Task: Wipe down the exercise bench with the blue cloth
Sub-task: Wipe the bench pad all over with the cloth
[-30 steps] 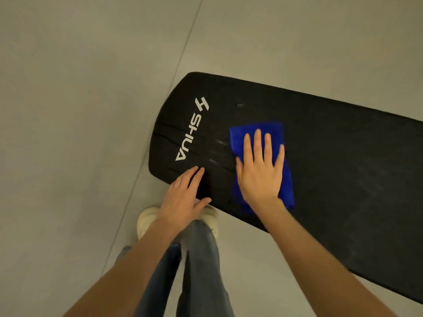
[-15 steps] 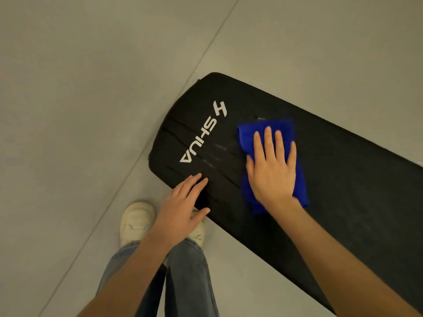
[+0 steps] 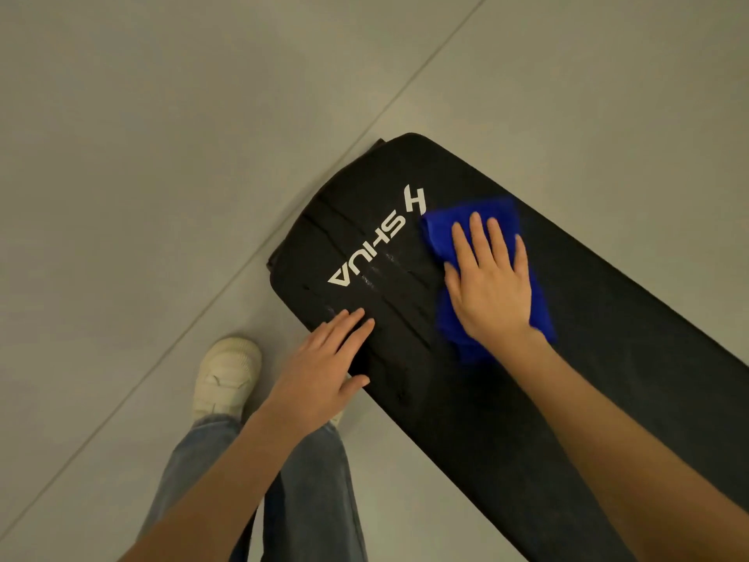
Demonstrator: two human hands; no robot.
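Note:
The black padded exercise bench (image 3: 608, 318) runs from the centre to the lower right, with a white SHUA logo (image 3: 377, 241) near its rounded end. A folded blue cloth (image 3: 441, 233) lies on the pad just right of the logo. My right hand (image 3: 490, 285) presses flat on the cloth with straight, spread fingers, covering most of it. My left hand (image 3: 324, 371) rests flat on the bench's near edge, below the logo, holding nothing.
Grey tiled floor (image 3: 162, 156) surrounds the bench, with a grout line running diagonally. My legs in blue jeans (image 3: 312, 500) and a white shoe (image 3: 227, 375) stand close to the bench's near side.
My right hand has slid the cloth toward the logo end of the bench. The view has swung, so the bench sits more to the right. My left hand stays on the edge.

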